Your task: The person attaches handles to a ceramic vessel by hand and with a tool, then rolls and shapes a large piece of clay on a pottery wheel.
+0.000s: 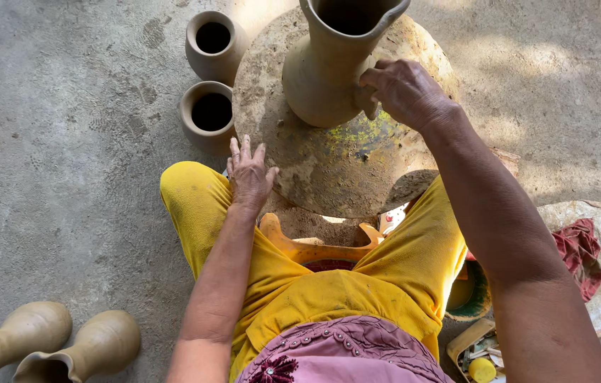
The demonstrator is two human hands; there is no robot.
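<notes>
Gripping jug (pixel 329 64), right hand (pixel 403 92); left hand (pixel 247 177) at turntable (pixel 314 170) edge.

Clay jug (pixel 332 64) fills wheel (pixel 314 170) far half; near half bare. Two pots (pixel 209 113) crowd wheel's left edge. Floor further left open.

An open cardboard box (pixel 472 342) sits bottom right, holding a yellow tub (pixel 482 369).
</notes>
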